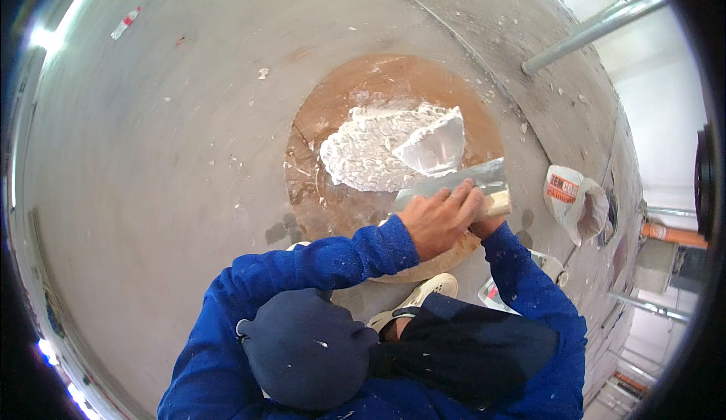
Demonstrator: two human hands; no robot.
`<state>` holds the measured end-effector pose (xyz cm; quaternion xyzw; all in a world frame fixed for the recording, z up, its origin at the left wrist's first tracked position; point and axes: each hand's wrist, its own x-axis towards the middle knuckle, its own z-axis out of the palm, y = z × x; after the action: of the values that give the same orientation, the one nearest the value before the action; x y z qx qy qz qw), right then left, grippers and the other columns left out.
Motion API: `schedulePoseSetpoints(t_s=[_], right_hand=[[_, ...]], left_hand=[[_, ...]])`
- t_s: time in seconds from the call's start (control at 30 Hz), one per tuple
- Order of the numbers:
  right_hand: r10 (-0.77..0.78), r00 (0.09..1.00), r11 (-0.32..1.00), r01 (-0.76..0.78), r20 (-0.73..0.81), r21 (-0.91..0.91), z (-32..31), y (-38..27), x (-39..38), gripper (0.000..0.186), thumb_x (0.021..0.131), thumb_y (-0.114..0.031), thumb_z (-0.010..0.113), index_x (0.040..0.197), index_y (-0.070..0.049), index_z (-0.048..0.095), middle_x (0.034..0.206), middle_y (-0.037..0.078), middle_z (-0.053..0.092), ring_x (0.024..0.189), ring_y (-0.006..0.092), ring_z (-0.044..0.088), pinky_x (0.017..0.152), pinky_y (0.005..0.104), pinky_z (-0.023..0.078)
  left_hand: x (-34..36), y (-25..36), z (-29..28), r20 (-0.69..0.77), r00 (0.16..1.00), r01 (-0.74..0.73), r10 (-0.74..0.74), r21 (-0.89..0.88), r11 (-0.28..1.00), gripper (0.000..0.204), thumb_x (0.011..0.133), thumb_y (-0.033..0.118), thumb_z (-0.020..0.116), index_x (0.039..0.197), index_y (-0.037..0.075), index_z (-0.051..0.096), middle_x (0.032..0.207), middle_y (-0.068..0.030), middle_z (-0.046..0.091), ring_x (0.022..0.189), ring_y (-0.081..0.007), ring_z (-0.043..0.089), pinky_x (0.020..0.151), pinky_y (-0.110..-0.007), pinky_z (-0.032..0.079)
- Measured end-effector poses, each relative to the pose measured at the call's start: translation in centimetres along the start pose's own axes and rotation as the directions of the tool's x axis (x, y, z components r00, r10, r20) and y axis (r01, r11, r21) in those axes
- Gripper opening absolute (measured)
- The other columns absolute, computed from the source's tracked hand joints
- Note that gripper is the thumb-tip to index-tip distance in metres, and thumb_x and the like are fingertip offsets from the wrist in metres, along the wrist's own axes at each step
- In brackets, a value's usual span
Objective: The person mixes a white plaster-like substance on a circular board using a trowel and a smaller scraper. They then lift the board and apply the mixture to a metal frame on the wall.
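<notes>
My left hand [440, 218] is closed on a wide metal trowel [485, 172] with a pale handle, its fingers resting over the blade near the lower right of a round brown board [321, 95]. My right hand [485, 225] is just behind it under the tool, its fingers mostly hidden. On the board lies a spread mound of white, lumpy plaster [355, 148], with a smoother slab-like portion [435, 140] on its right side, just above the trowel.
A white sack [561, 197] lies right of the board. A white container [557, 270] sits partly behind my right arm. A plastic bottle [125, 22] lies at upper left. A metal pole [586, 33] stands at upper right. My shoe [427, 290] shows below the board.
</notes>
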<state>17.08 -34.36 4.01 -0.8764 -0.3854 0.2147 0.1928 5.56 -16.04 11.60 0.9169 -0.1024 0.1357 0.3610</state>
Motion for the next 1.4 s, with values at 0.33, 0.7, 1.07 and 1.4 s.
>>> schedulePoseSetpoints(t_s=[0.33,0.7,1.07,1.4], right_hand=[[-0.102,0.993,0.986,0.093,-0.06,-0.14,-1.7,-1.5,0.5,0.054,0.076,-0.026,0.065,0.122,-0.009,0.042,0.115,0.01,0.053,0.107,0.0251,0.052,0.091,0.0385,0.039],[0.241,0.962,0.859,-0.152,-0.125,0.489,-5.7,-8.1,1.2,0.052,0.065,-0.002,0.07,0.108,-0.006,0.04,0.084,0.007,0.057,0.075,0.0135,0.057,0.066,0.0276,0.046],[0.357,0.932,0.751,-0.25,-0.058,0.611,-13.3,-3.0,0.2,0.039,0.072,-0.009,0.062,0.107,-0.001,0.048,0.081,0.011,0.062,0.061,0.0111,0.056,0.049,0.0214,0.044],[0.3,0.894,0.905,-0.377,0.333,0.196,-19.6,-8.1,-0.7,0.024,0.075,-0.013,0.057,0.095,0.001,0.057,0.066,0.006,0.061,0.048,0.0094,0.053,0.04,0.0225,0.041]], left_hand=[[0.9,-0.9,-0.2,-0.044,0.999,0.0,0.004,0.083,0.997,0.037,0.077,0.01,0.052,0.109,-0.006,0.042,0.113,-0.0249,0.049,0.084,-0.0313,0.061,0.057,-0.035,0.054],[4.3,-6.2,-1.8,-0.246,0.948,0.194,-0.202,-0.058,0.979,0.021,0.088,0.017,0.047,0.101,0.001,0.041,0.072,-0.0186,0.06,0.06,-0.0351,0.06,0.049,-0.043,0.046],[-1.3,-8.9,-3.4,-0.373,0.928,0.01,-0.003,0.017,1.0,0.036,0.071,0.001,0.06,0.105,0.008,0.049,0.095,-0.0135,0.062,0.084,-0.0304,0.061,0.069,-0.041,0.048],[-4.3,-9.2,-3.1,-0.178,0.931,-0.278,0.319,0.222,0.935,0.045,0.058,-0.001,0.065,0.099,0.016,0.059,0.091,-0.0027,0.052,0.084,-0.0219,0.053,0.076,-0.036,0.044]])
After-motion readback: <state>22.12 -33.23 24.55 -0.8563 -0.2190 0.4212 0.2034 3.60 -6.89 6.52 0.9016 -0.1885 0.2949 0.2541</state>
